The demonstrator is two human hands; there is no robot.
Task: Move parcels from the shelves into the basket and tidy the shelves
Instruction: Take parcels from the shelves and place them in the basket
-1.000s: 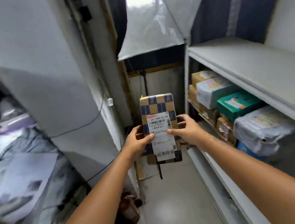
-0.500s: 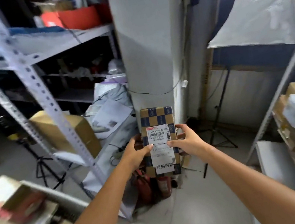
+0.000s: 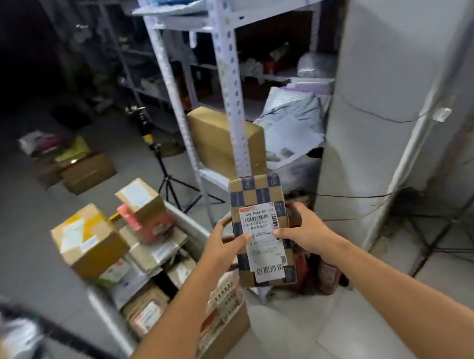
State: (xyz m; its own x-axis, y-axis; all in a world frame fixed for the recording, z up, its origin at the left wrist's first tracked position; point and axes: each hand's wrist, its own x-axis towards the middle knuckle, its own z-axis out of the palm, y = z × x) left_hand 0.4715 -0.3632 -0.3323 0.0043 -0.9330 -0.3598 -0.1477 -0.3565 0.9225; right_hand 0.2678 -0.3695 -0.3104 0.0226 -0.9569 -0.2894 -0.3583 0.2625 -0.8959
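Right now the parcel (image 3: pixel 262 228), a brown-and-blue checked box with a white label facing the camera, is held in the air in front of the person. Its long axis runs up and away from them. The left hand (image 3: pixel 226 249) pinches the left edge, with the thumb on the label and the fingers wrapped round to the back. The right hand (image 3: pixel 304 229) does the same on the right edge, so the grip is closed on the box from both sides (the fingertips behind it are hidden).

The basket (image 3: pixel 110 320) lies down and to the left of the parcel, just beside the left forearm, so the left hand is the nearer one. I judge that the coming move is a swing left and down. The basket is piled with boxes, several above its rim, and a flat free spot is hard to pick out.

Behind the parcel stands a white shelf post (image 3: pixel 230 85), with a brown box (image 3: pixel 222 140) on the low shelf beside it. Something red on the floor beneath the parcel is mostly covered, and I cannot say what it is. The left edge of the view is blurred.
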